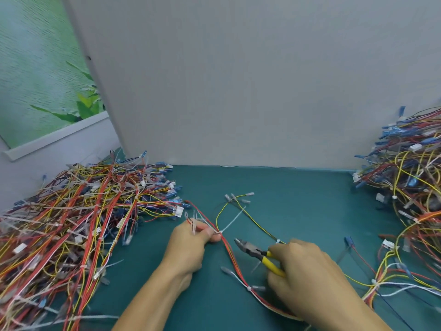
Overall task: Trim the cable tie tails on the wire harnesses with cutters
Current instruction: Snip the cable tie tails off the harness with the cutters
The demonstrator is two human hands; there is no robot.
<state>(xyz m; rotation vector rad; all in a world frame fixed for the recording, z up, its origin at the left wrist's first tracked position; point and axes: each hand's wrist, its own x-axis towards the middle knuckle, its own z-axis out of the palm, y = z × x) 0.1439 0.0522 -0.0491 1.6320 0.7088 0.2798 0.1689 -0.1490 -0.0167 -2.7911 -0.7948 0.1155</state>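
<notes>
My left hand pinches a wire harness of red, orange and white wires at a cable tie, and also holds several cut tie tails. The tie's long pale tail sticks up and to the right from my fingertips. My right hand grips yellow-handled cutters. Their dark jaws point up-left, a short way right of the tie and apart from it. A yellow wire branch of the harness lies beyond on the mat. Another tie sits lower on the harness.
A large heap of harnesses with untrimmed tie tails fills the left of the green mat. Another heap rises at the right edge. A grey partition stands behind the mat.
</notes>
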